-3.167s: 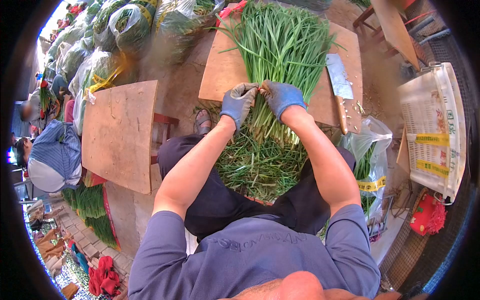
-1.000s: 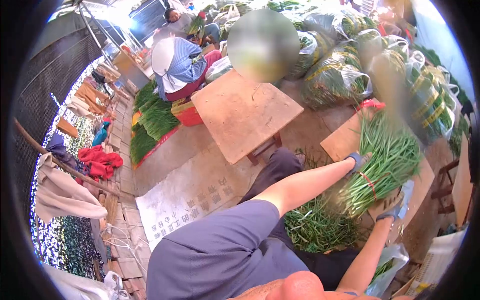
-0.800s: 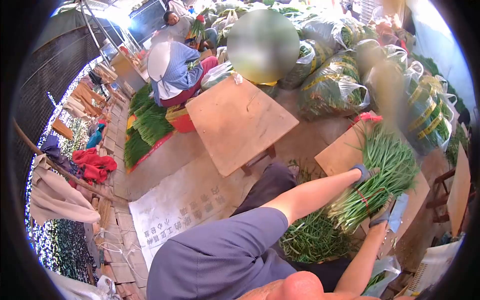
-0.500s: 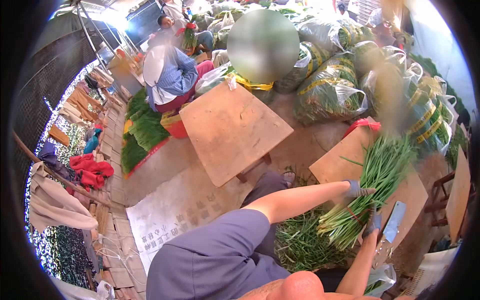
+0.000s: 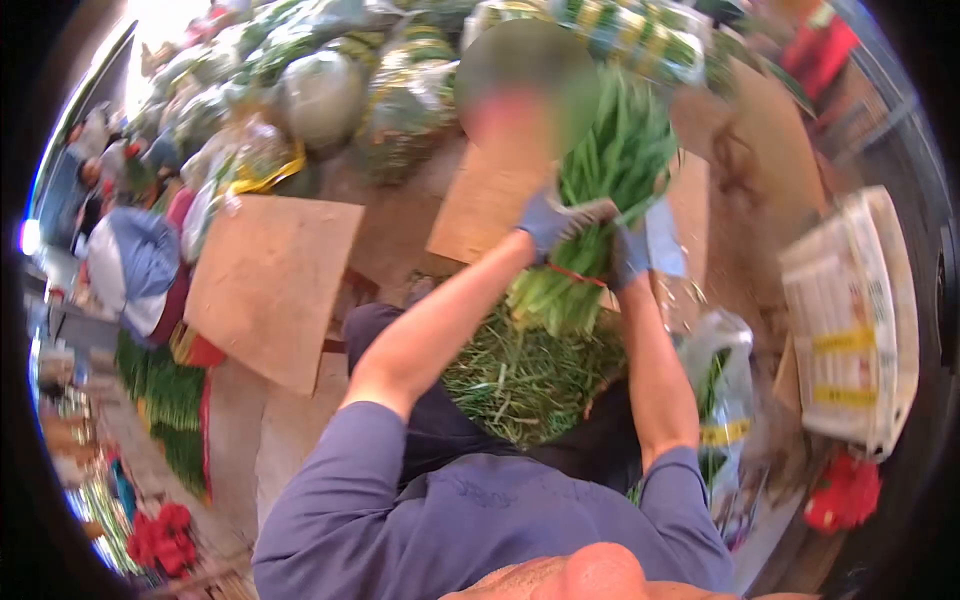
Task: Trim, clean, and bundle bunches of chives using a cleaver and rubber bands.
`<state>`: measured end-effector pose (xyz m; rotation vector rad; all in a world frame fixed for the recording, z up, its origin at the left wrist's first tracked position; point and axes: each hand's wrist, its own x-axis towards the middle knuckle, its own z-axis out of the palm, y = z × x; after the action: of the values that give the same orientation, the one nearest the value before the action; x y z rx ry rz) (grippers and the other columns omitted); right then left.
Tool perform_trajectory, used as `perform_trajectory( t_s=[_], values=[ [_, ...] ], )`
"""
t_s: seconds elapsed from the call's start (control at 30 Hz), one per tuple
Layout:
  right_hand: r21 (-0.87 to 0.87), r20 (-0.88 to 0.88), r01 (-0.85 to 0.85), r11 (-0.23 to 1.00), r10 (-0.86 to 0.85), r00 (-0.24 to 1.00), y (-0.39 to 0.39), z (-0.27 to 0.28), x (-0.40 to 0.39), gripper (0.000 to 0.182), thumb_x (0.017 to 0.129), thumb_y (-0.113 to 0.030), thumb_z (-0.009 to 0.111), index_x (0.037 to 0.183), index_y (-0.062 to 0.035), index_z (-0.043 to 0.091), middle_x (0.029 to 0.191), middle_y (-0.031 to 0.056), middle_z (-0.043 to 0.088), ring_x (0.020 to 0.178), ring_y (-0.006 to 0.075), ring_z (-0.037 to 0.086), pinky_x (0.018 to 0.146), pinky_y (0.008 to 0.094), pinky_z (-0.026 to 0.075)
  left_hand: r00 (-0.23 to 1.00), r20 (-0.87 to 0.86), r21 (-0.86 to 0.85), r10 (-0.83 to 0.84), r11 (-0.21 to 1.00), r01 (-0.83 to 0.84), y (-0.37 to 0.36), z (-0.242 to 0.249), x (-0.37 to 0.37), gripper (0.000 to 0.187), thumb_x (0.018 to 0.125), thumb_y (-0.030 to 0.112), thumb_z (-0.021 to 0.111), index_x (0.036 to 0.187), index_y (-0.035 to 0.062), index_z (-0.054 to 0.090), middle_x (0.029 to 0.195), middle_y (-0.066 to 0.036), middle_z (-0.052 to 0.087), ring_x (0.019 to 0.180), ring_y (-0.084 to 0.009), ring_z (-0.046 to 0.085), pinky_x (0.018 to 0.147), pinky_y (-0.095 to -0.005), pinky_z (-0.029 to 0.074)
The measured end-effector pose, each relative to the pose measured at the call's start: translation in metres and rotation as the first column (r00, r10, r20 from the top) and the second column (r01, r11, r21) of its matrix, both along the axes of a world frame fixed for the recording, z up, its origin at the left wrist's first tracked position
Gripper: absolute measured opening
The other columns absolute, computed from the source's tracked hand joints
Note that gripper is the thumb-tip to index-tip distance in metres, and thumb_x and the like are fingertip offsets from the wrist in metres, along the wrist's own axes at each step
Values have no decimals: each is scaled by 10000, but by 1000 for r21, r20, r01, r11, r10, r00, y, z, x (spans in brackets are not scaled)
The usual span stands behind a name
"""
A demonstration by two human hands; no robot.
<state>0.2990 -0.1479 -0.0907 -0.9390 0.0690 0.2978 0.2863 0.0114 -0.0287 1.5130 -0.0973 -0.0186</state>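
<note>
A thick bunch of long green chives (image 5: 615, 150) is held up between both gloved hands, leaves pointing away from me and pale stalk ends toward me. A red band (image 5: 577, 275) goes round the stalks. My left hand (image 5: 562, 222), in a grey glove, is closed around the bunch from the left, above the band. My right hand (image 5: 628, 252), also gloved, grips it from the right side; its fingers are partly hidden. Just right of that hand, the wide blade of a cleaver (image 5: 665, 240) lies on the wooden board (image 5: 690, 195).
Loose green trimmings (image 5: 530, 385) are heaped between my legs. A wooden table (image 5: 275, 285) stands left, near a seated person (image 5: 140, 265). Stuffed bags (image 5: 405, 110) line the back. At right are a plastic bag (image 5: 722, 370) and a white crate (image 5: 850, 320).
My view has swung to the right, so the tables and seated person sit further left. Both hands still hold the bunch, now more upright in view.
</note>
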Motion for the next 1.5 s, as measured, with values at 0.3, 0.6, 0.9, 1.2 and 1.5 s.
perform_trajectory(
  t_s=[0.3, 0.6, 0.9, 1.2, 1.5],
  values=[
    [-416, 454, 117, 902, 95, 886, -17, 133, -37, 518, 803, -162, 809, 1232, -18, 556, 1145, 79, 660, 990, 165, 627, 851, 303, 529, 937, 327, 133, -119, 988, 79, 27, 94, -23, 624, 776, 201, 837, 1289, 32, 524, 1150, -66, 641, 1084, -151, 592, 941, -332, 499],
    [-481, 546, 172, 860, 141, 826, -4, 123, -17, 512, 800, -207, 818, 1219, -29, 583, 1142, 70, 667, 1007, 160, 624, 887, 316, 527, 947, 301, -134, -114, 978, 160, 29, 61, 16, 555, 856, 312, 761, 1272, 7, 554, 1189, -58, 642, 1036, -150, 605, 919, -310, 500],
    [-482, 598, 158, 862, 191, 778, 4, 121, 1, 608, 747, -236, 854, 1238, -26, 562, 1174, 78, 651, 1061, 173, 600, 916, 338, 505, 945, 326, 50, -36, 999, 21, 41, 61, 29, 452, 905, 268, 683, 1246, -2, 559, 1159, -69, 644, 1029, -164, 607, 902, -306, 502],
    [-275, 592, 37, 961, 139, 794, 20, 165, 8, 513, 796, -251, 823, 1199, -20, 605, 1157, 84, 661, 1021, 170, 612, 912, 337, 517, 740, 666, 284, -90, 948, -141, 33, 151, 26, 474, 979, 349, 579, 1353, 71, 497, 1176, -105, 612, 1002, -213, 630, 815, -341, 558],
    [-399, 476, 250, 882, -34, 879, 33, 180, 21, 689, 815, -321, 786, 1370, -51, 480, 1267, 109, 610, 1100, 227, 591, 991, 371, 465, 898, 392, 529, -201, 847, -41, 35, 135, 69, 508, 1023, 353, 457, 1466, 110, 404, 1404, -83, 517, 1206, -232, 542, 1039, -378, 434]
  ],
)
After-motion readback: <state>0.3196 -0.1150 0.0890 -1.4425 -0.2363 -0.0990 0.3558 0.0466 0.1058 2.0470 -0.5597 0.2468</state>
